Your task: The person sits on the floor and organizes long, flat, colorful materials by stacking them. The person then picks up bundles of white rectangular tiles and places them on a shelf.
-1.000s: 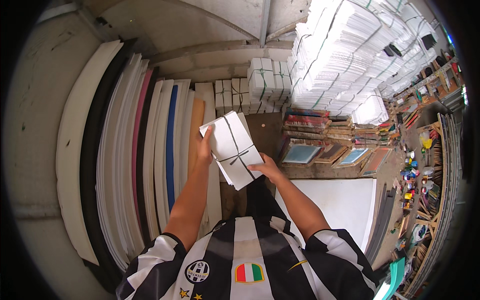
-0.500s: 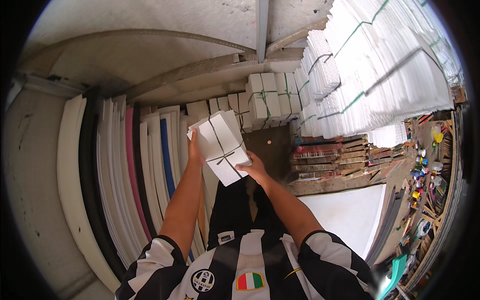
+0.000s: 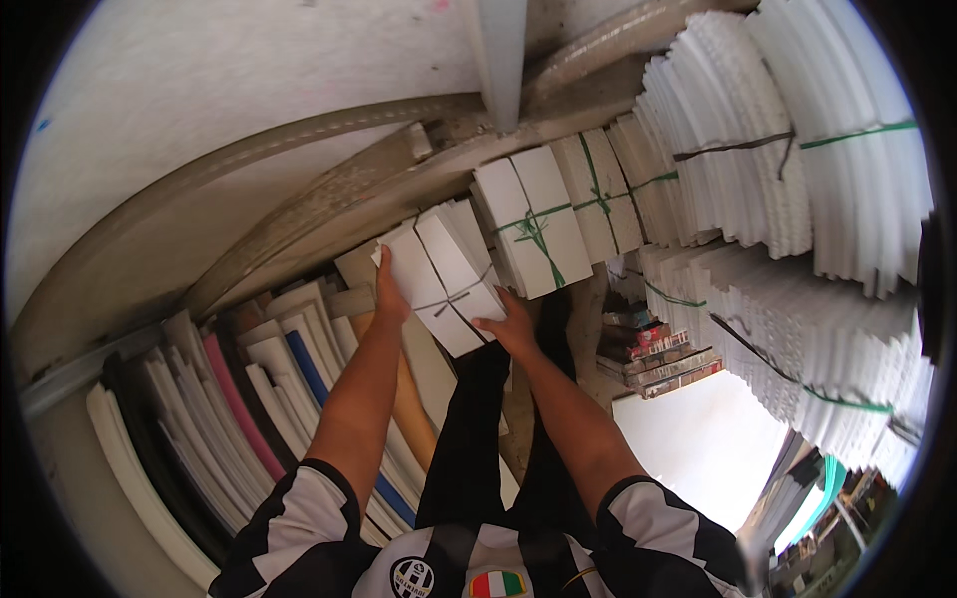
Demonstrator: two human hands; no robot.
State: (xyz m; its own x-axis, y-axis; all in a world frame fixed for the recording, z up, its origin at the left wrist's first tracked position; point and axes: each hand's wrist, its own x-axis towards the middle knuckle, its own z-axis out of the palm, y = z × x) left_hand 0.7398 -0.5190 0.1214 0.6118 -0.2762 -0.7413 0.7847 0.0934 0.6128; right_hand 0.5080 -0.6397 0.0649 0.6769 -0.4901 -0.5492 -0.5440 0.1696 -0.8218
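Note:
A bundle of white sheets (image 3: 427,295), tied crosswise with dark cord, is held out in front of me, tilted. My left hand (image 3: 391,291) is closed on its left edge, the thumb side up along the far corner. On the near right side my right hand (image 3: 512,327) grips it, thumb lying over the top face. Just right of it, close by, stands a similar white bundle tied with green cord (image 3: 554,244). The undersides of both hands' grips are hidden.
Upright panels lean at the left, among them a pink panel (image 3: 239,404) and a blue panel (image 3: 307,367). Tall stacks of tied white sheets (image 3: 738,149) fill the right. A white board (image 3: 703,439) lies below them. A grey post (image 3: 496,60) stands at the back.
I have come forward toward the back wall with the bundle still in both hands. The green-tied bundles now appear nearer and larger, and the view has turned.

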